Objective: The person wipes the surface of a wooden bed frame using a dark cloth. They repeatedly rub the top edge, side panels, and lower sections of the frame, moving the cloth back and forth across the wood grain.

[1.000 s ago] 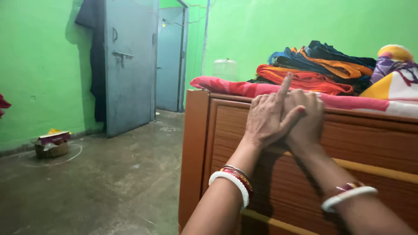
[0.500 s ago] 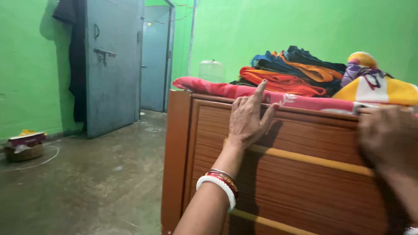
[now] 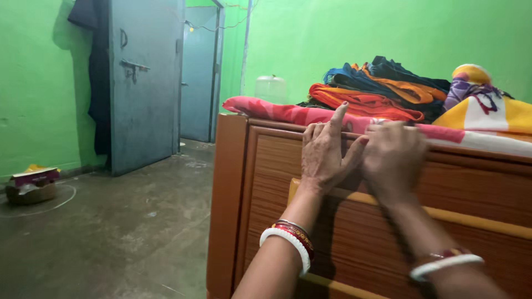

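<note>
My left hand [image 3: 324, 152] rests flat on the top edge of a wooden bed footboard [image 3: 266, 194], index finger raised and fingers apart. Right beside it, my right hand [image 3: 394, 158] presses on the same top rail, blurred by motion, its fingers spread over the edge. Both wrists wear red and white bangles. A pink-red printed sheet [image 3: 277, 109] lies along the mattress just behind the rail. Neither hand holds anything.
A pile of folded orange, blue and dark cloths [image 3: 382, 88] and a patterned pillow [image 3: 487, 102] sit on the bed. A grey metal door [image 3: 144, 83] stands open in the green wall. A small box [image 3: 32, 184] lies on the concrete floor at left.
My right hand has swept left along the top rail from the far right and now sits next to my left hand. My left hand has stayed on the rail.
</note>
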